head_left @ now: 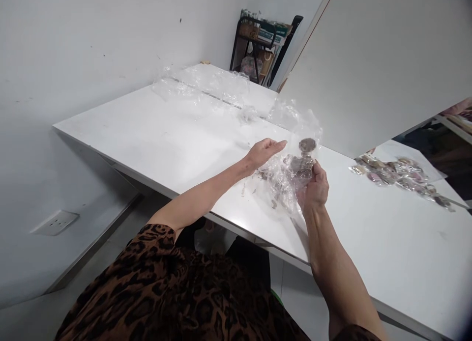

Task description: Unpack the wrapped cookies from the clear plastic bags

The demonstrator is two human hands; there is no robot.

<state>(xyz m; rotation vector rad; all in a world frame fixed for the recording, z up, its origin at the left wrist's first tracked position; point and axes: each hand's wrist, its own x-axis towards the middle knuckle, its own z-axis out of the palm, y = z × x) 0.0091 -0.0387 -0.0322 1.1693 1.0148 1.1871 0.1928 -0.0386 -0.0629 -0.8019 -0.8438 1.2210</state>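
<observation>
My right hand (pixel 315 184) is closed on a crinkled clear plastic bag (pixel 298 166) above the white table. Dark brown round, flat pieces (pixel 307 145) show through the film; their exact kind is unclear. To the left of the bag, my left hand (pixel 264 152) has its fingers stretched toward it, with nothing visible in them. More crumpled clear film (pixel 275 181) hangs between and below the hands, and I cannot tell whether it is part of the same bag. Small brown crumbs (pixel 273 203) lie on the table beneath.
Loose clear plastic film (pixel 206 85) is spread across the far part of the white table (pixel 147 134). On the right lies a pile of small wrapped round pieces (pixel 398 171). A large pale panel (pixel 376 61) rises behind the table. A black rack (pixel 258 41) with boxes stands beyond.
</observation>
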